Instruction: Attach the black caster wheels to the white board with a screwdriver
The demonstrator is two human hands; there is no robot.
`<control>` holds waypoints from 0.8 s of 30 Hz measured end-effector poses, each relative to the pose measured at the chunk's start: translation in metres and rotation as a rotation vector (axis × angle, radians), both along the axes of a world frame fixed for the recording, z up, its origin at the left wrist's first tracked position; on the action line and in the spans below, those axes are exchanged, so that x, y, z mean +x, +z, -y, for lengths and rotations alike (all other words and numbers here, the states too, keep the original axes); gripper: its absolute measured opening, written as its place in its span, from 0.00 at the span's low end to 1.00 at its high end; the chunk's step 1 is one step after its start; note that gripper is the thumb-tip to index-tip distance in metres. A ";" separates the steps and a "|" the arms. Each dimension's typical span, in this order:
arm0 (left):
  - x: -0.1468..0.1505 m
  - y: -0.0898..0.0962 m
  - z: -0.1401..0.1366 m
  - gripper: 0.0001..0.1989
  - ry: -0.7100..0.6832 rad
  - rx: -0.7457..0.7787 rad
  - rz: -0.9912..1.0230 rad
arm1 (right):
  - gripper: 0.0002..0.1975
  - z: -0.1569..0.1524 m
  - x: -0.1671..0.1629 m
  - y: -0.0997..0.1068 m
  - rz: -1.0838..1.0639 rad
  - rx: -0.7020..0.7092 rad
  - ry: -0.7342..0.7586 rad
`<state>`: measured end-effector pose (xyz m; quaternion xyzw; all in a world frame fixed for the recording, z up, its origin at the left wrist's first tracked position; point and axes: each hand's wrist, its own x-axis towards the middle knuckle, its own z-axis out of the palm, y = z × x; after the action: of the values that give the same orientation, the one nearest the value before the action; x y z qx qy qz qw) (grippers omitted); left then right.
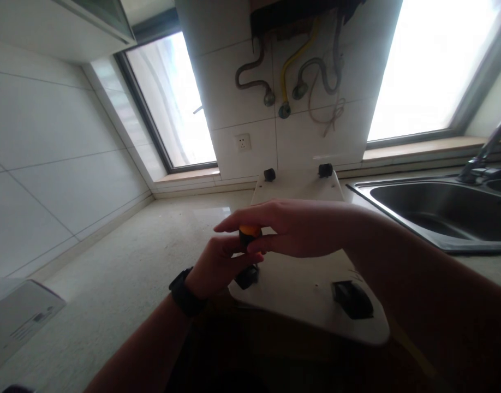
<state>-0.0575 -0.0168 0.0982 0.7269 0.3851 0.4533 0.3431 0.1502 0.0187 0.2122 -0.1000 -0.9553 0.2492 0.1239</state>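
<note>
A screwdriver (pixel 249 233) with an orange and black handle stands roughly upright between my hands. My right hand (pixel 281 226) grips its top from the right, thumb below and fingers stretched over the handle. From the left, my left hand (pixel 218 261), below a black watch, pinches it lower down. Its tip is hidden, over the near left black caster (pixel 246 277) on a white board (pixel 297 278). Another black caster (pixel 352 299) sits at the board's near right corner. At the far end are two more, one left (pixel 269 174) and one right (pixel 325 170).
The board lies on a pale countertop (pixel 152 240). To the right is a steel sink (pixel 422 213) with a faucet (pixel 479 164). A white box (pixel 25 316) stands at the lower left. Pipes (pixel 284 82) and a wall socket (pixel 243 142) are behind.
</note>
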 end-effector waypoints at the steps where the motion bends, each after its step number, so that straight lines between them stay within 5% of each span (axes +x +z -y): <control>1: -0.002 -0.001 -0.001 0.09 -0.012 -0.006 -0.001 | 0.25 0.000 0.001 0.000 0.010 -0.019 0.026; 6: -0.015 -0.014 -0.012 0.12 -0.007 -0.034 -0.003 | 0.19 0.003 -0.003 -0.004 0.001 -0.062 0.033; 15: -0.014 -0.017 -0.023 0.11 -0.008 -0.024 0.153 | 0.08 -0.012 -0.025 -0.011 -0.112 0.164 -0.231; 24: -0.006 -0.023 -0.024 0.13 0.281 0.042 0.228 | 0.13 -0.012 -0.052 -0.030 -0.215 0.405 -0.381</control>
<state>-0.0634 0.0072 0.0751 0.6167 0.4321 0.5842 0.3027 0.0985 0.0305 0.1817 -0.2239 -0.9310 0.0351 0.2861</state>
